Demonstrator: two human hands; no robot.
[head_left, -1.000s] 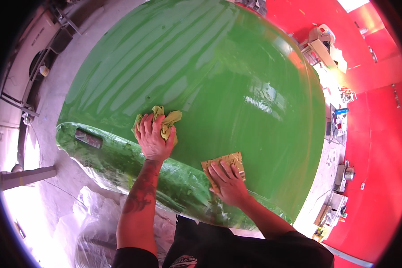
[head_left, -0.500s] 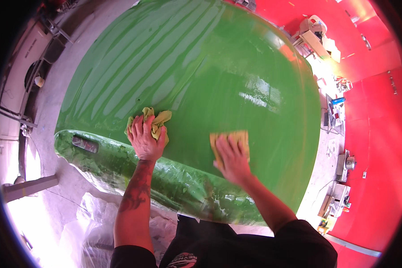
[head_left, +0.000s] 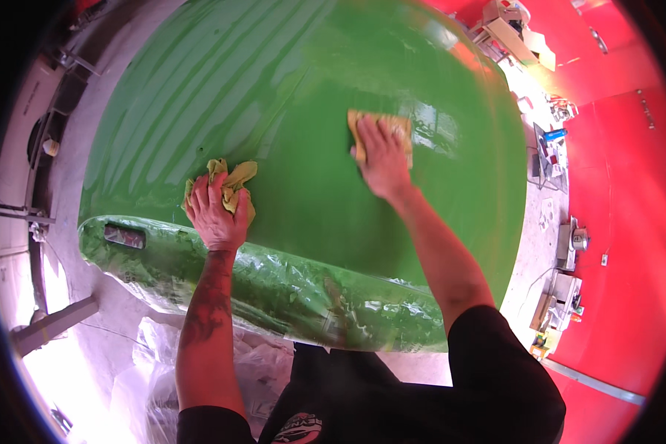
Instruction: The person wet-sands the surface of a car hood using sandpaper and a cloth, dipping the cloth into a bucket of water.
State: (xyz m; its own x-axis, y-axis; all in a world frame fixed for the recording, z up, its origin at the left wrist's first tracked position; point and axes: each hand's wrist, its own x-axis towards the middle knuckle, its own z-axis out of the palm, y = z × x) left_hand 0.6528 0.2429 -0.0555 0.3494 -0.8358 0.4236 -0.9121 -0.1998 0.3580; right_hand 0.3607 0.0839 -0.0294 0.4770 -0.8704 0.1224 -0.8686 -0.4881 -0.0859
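A large, curved green painted panel (head_left: pixel 296 214), like part of a vehicle body, spreads out before me. Pale streaks cross its far left part, while the right side looks smooth and glossy. My left hand (head_left: pixel 220 214) is closed on a crumpled yellow-green cloth (head_left: pixel 238 177) resting on the panel near its front edge. Farther out and to the right, my right hand (head_left: pixel 383 159) presses a flat, folded yellow cloth (head_left: pixel 359 126) against the surface, fingers stretched over it. Clear plastic film (head_left: pixel 274 277) covers the panel's front lip, where a small rectangular light (head_left: pixel 125 236) sits.
Crumpled clear plastic sheeting (head_left: pixel 151 370) lies on the floor at the lower left, below a grey beam (head_left: pixel 55 325). A red wall (head_left: pixel 621 222) stands on the right, with a cardboard box (head_left: pixel 509 33), a small cart (head_left: pixel 547 152) and metal containers (head_left: pixel 578 238) along it.
My right hand has slid the flat cloth away from me, up the panel. The left hand, still on the crumpled cloth, appears slightly farther left as the whole view shifted.
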